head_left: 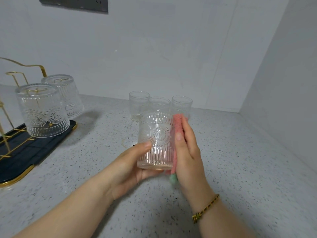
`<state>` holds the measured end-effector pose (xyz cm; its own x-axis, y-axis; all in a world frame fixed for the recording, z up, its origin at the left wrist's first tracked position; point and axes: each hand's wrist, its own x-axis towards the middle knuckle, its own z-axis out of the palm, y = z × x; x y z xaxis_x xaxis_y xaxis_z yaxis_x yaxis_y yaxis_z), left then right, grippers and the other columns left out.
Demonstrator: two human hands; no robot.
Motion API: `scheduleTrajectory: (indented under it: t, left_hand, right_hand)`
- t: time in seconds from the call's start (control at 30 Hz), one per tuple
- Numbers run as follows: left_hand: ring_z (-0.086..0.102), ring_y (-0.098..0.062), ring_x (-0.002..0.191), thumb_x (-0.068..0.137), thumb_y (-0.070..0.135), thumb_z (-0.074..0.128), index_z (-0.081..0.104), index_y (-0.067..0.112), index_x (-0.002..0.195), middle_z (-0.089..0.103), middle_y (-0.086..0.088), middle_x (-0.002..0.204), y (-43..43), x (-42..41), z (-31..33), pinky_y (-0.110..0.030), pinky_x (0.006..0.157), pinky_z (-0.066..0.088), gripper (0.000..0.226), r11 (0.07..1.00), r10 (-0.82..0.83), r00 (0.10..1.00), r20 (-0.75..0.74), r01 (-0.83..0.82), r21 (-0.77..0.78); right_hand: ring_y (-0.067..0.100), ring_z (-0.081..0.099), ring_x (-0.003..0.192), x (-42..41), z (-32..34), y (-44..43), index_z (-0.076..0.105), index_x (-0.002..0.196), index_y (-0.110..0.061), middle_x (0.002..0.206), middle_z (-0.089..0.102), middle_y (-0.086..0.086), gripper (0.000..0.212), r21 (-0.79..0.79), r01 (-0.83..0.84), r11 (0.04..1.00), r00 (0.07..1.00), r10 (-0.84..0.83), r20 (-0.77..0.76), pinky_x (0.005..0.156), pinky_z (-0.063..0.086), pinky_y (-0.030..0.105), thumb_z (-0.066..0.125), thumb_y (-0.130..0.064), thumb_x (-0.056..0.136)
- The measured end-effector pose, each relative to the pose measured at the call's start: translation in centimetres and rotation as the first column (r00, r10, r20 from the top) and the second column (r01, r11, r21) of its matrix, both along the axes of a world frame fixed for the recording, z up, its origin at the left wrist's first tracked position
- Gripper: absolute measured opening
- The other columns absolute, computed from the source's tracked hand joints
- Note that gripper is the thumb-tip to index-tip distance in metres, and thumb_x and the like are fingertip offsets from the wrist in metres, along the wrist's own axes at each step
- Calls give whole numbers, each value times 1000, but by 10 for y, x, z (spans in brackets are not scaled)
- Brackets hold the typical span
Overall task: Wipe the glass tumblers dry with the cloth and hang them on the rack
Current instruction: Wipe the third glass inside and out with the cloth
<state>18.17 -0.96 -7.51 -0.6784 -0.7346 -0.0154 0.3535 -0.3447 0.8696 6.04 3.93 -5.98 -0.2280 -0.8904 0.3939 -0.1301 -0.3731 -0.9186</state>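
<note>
On the countertop (231, 169), the rack (20, 152) at left is hung with 2 inverted tumblers (42, 110); 3 upright tumblers (138, 105) are stood at the back. 1 tumbler (157, 140) is gripped above the counter by the curled left hand (127, 170), and the pink cloth (177, 124) is pressed against its side by flat fingers of the right hand (188, 155).

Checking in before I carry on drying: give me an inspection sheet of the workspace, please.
Surface: speckled grey counter.
Job's things: two hung tumblers upside down on the rack; three waiting tumblers upright at the back.
Clutter: nothing seen.
Grippers: left hand grips the held tumbler; right hand presses the pink cloth against its side.
Cables: nothing seen.
Surroundings: white walls, a socket plate, a bracelet on the right wrist.
</note>
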Motion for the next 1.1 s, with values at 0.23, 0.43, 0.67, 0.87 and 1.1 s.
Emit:
scheduleTrajectory:
  t: [0.23, 0.43, 0.67, 0.87, 1.1]
  left_hand:
    - [66, -19, 100, 66, 55, 51, 61, 11, 110, 71, -6, 106, 2, -5, -3, -26, 84, 54, 63, 969, 199, 974, 108, -180, -168]
    - [68, -19, 91, 70, 48, 59, 54, 5, 118, 71, -11, 103, 5, -9, -6, -30, 80, 56, 64, 944, 300, 938, 173, -265, -196]
    - [69, -25, 90, 50, 38, 73, 59, 4, 110, 72, -13, 98, 3, -8, -6, -38, 85, 55, 70, 945, 298, 937, 182, -262, -194]
    - [69, -24, 90, 69, 34, 55, 70, 8, 93, 71, -18, 99, 3, -5, 0, -31, 79, 57, 38, 973, 232, 972, 48, -231, -19]
    - [69, -24, 82, 69, 27, 65, 60, 1, 105, 71, -17, 93, 1, -6, -1, -35, 81, 56, 45, 993, 113, 972, 208, -115, -1]
  right_hand:
    - [3, 62, 80, 7, -1, 4, 24, 116, -53, 113, 47, -35, 37, -11, 35, 999, 999, -35, -9, 66, 52, 30, 34, -24, 95]
    - [-6, 22, 128, 13, -12, -2, 17, 108, -62, 149, 17, -10, 38, -105, 189, 976, 944, -210, -254, 102, 21, 3, 35, -34, 91]
    - [-21, 18, 124, -1, -9, -5, 22, 113, -58, 144, 22, -18, 34, -109, 110, 988, 964, -133, -231, 101, 19, 0, 30, -34, 89]
    - [19, 65, 82, 2, -9, -3, 30, 128, -52, 116, 55, -24, 37, 87, -40, 995, 997, 46, -69, 65, 52, 34, 32, -39, 94]
    - [-24, 15, 122, 3, -4, -2, 21, 113, -64, 149, 7, -21, 40, -112, 91, 990, 949, -120, -291, 94, 34, 4, 34, -32, 93]
